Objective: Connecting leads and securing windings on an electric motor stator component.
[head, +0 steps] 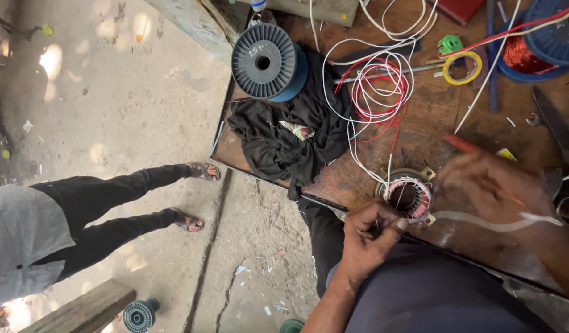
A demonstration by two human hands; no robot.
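Wires (374, 92), red and white, lie looped in the middle of the worktop (432, 123), beside a black cloth (284, 135) and one grey spool (264, 60) at its far left corner. One round motor coil (408, 196) (wound with pale thread) sits at the near edge. Left hand (371, 237) is clenched on it. Right hand (500, 185) is blurred; I cannot tell its grip. Another person's two legs (124, 203) stand on the floor.

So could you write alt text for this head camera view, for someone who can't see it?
Seen from above, a person's left hand pinches wires at a small round motor stator on a cluttered wooden workbench, while the blurred right hand moves beside it. Red and white wires, a black cloth and a grey spool lie behind; another person stands nearby.
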